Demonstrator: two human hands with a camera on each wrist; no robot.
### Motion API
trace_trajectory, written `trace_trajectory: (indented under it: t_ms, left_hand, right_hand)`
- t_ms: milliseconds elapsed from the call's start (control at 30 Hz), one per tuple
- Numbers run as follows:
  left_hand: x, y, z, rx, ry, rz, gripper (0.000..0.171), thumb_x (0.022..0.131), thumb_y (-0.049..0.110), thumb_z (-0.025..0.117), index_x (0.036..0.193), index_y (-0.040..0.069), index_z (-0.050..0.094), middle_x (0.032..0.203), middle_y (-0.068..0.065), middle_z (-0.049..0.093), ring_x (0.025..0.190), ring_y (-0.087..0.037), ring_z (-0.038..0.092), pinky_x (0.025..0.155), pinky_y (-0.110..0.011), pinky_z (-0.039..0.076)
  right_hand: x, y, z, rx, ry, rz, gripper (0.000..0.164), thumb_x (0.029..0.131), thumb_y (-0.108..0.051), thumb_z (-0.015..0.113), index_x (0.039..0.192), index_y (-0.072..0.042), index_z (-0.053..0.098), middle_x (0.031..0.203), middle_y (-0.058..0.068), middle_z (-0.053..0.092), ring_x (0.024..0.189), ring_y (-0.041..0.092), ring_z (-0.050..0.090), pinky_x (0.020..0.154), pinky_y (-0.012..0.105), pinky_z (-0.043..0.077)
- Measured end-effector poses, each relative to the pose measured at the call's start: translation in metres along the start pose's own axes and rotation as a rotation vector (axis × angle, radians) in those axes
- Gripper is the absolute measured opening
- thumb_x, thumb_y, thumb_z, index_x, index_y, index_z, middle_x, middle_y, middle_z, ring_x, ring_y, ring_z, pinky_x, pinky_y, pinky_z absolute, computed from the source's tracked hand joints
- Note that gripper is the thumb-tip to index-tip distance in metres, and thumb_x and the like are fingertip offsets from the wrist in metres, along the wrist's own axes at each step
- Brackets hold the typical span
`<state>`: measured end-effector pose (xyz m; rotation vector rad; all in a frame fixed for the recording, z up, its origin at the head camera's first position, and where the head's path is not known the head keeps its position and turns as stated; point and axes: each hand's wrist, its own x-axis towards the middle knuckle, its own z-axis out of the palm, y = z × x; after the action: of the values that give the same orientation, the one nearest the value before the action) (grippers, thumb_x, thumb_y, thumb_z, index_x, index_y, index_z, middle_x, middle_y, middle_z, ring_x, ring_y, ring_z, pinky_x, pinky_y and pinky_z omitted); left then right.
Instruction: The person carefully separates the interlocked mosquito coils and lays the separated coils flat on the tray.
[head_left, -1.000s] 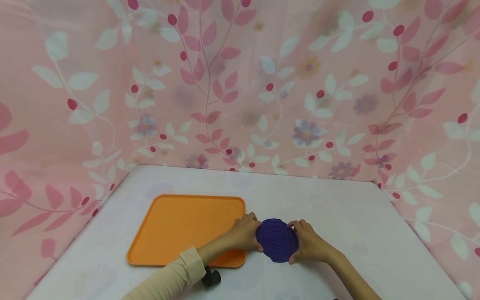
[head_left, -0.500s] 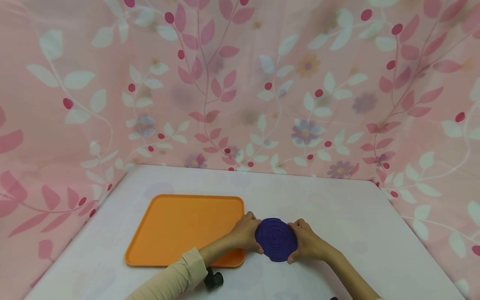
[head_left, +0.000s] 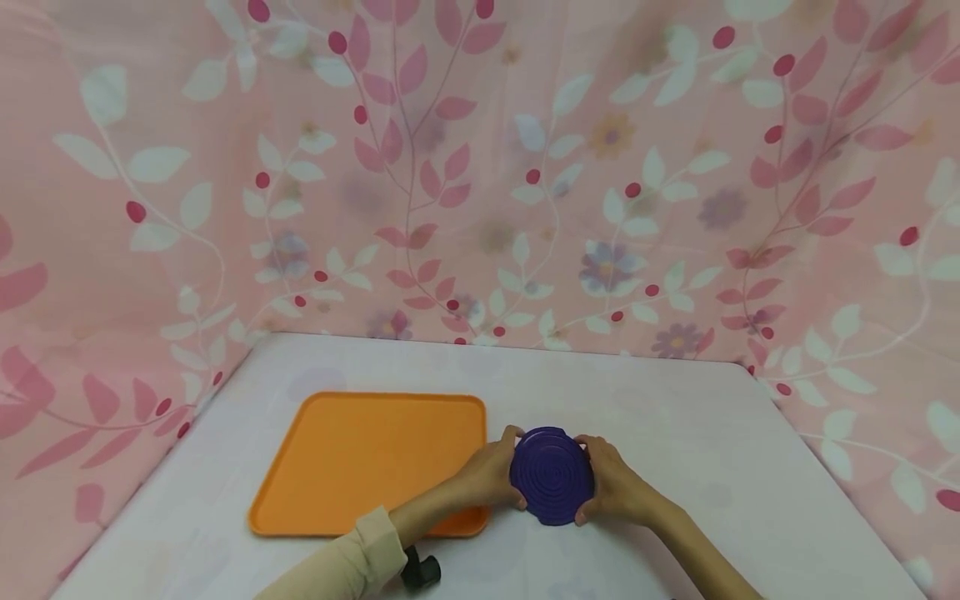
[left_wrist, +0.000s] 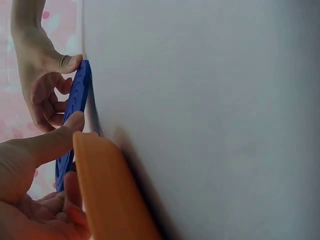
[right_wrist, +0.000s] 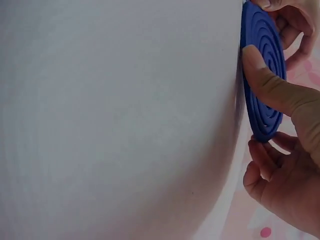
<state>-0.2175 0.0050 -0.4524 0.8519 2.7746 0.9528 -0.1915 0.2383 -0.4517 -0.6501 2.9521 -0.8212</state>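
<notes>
Toward five o'clock of the head view: purple disc (head_left: 552,477), rim pinched at nine by left hand (head_left: 491,472), at three by right hand (head_left: 611,482). Orange tray (head_left: 367,467) farther out at nine. Judged: two-handed grip done, release left; disc off tray.

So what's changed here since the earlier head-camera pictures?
The far edge of the purple spiral-ridged disc appears to have come up slightly, tilting it. The left hand and right hand grip its sides as before; nothing was newly taken or let go. The orange rectangular tray stayed put.
</notes>
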Motion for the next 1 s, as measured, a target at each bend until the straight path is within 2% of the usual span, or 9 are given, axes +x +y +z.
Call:
trace_trajectory:
  t_ms: [100,200,300,467,633,733,800,867,1000]
  left_hand:
    - [-0.004,0.0,-0.003,-0.099,0.007,0.038,0.087,0.057,0.014,0.086,0.127,0.01,0.034,0.092,-0.005,0.063,0.073,-0.011,0.058,0.064,-0.022,0.045]
    - [-0.006,0.001,-0.005,-0.172,0.015,0.089,0.081,0.062,0.01,0.083,0.127,0.007,0.034,0.085,0.0,0.058,0.061,-0.001,0.049,0.056,-0.017,0.042]
    - [-0.008,0.003,-0.007,-0.202,0.03,0.139,0.077,0.064,0.005,0.081,0.126,0.004,0.035,0.087,0.0,0.056,0.059,0.004,0.047,0.054,-0.014,0.042]
    - [-0.008,0.008,-0.013,-0.21,0.057,0.177,0.072,0.067,0.006,0.079,0.127,0.004,0.038,0.087,0.0,0.058,0.062,0.002,0.048,0.057,-0.014,0.042]
    - [-0.005,0.012,-0.02,-0.05,0.073,0.256,0.085,0.07,0.014,0.079,0.139,0.01,0.03,0.084,0.002,0.06,0.067,-0.003,0.051,0.063,-0.014,0.041]
    - [-0.006,0.016,-0.024,0.077,0.046,0.297,0.081,0.071,0.019,0.077,0.139,0.01,0.035,0.099,-0.003,0.064,0.082,-0.009,0.058,0.074,-0.018,0.048]
    - [-0.005,0.019,-0.025,0.174,0.048,0.332,0.07,0.071,0.025,0.076,0.132,0.009,0.046,0.108,-0.004,0.064,0.093,-0.013,0.059,0.084,-0.023,0.048]
    - [-0.005,0.021,-0.027,0.255,0.067,0.373,0.06,0.071,0.031,0.075,0.122,0.007,0.055,0.112,-0.003,0.063,0.1,-0.014,0.057,0.089,-0.025,0.047]
    - [-0.001,0.024,-0.029,0.405,0.13,0.485,0.055,0.068,0.043,0.074,0.11,0.011,0.061,0.099,0.003,0.064,0.091,-0.01,0.056,0.082,-0.02,0.046]
  right_hand:
    - [0.0,-0.004,-0.003,-0.006,0.06,-0.001,0.095,0.051,-0.018,0.087,0.129,0.003,0.036,0.111,0.009,0.049,0.107,0.025,0.046,0.093,0.048,0.04]
    - [0.001,-0.008,-0.006,-0.009,0.116,-0.006,0.085,0.057,-0.011,0.084,0.128,-0.001,0.039,0.11,0.007,0.05,0.108,0.024,0.047,0.094,0.048,0.041]
    - [0.002,-0.011,-0.008,-0.022,0.151,-0.03,0.078,0.061,-0.008,0.082,0.127,-0.003,0.041,0.107,0.006,0.051,0.104,0.021,0.048,0.092,0.046,0.043]
    - [0.001,-0.014,-0.012,-0.09,0.248,-0.113,0.065,0.066,-0.01,0.079,0.121,-0.002,0.046,0.103,0.006,0.054,0.094,0.017,0.05,0.08,0.035,0.046]
    - [-0.001,-0.018,-0.021,-0.191,0.335,-0.17,0.044,0.074,-0.017,0.074,0.111,-0.005,0.053,0.098,0.004,0.061,0.086,0.014,0.056,0.071,0.032,0.049]
    - [0.0,-0.023,-0.029,-0.274,0.347,-0.157,0.031,0.078,-0.024,0.071,0.102,-0.011,0.058,0.079,-0.006,0.06,0.069,0.008,0.053,0.057,0.025,0.045]
    - [0.001,-0.028,-0.035,-0.308,0.338,-0.158,0.024,0.079,-0.027,0.07,0.097,-0.014,0.06,0.071,-0.01,0.057,0.062,0.004,0.046,0.052,0.02,0.039]
    - [0.003,-0.033,-0.04,-0.33,0.317,-0.182,0.022,0.079,-0.028,0.07,0.095,-0.015,0.062,0.071,-0.011,0.059,0.061,0.003,0.048,0.053,0.019,0.041]
    - [0.007,-0.048,-0.049,-0.323,0.238,-0.264,0.019,0.08,-0.027,0.069,0.094,-0.015,0.065,0.081,-0.01,0.065,0.068,0.001,0.055,0.06,0.021,0.048]
